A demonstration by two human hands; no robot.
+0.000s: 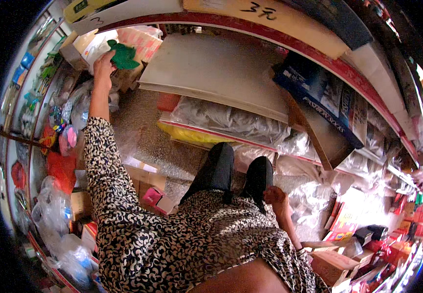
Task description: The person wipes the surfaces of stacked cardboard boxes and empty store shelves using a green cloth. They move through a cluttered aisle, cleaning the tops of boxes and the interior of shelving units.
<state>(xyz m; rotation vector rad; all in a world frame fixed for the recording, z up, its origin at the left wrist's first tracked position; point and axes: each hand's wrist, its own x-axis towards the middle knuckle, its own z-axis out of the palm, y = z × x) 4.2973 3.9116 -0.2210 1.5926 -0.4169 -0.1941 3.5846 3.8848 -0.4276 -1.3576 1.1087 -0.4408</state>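
My left hand (pixel 104 67) is stretched out at the upper left, holding a dark green leaf-shaped piece (pixel 125 56) between thumb and fingers. Behind that piece are a cardboard carton with a red printed pattern (pixel 140 42) and an open brown carton (pixel 74 55). The green piece hangs over the left end of a pale, flat board (pixel 211 69). My right hand (pixel 275 196) is by my right knee, its fingers curled and no object visible in it.
Wrapped goods in clear plastic (pixel 229 115) lie under the board. A dark blue printed box (pixel 321 99) leans at the right. Shelves with bagged goods (pixel 52 205) line the left. A small pink box (pixel 158 199) is beside my leg; open cartons (pixel 332 263) stand lower right.
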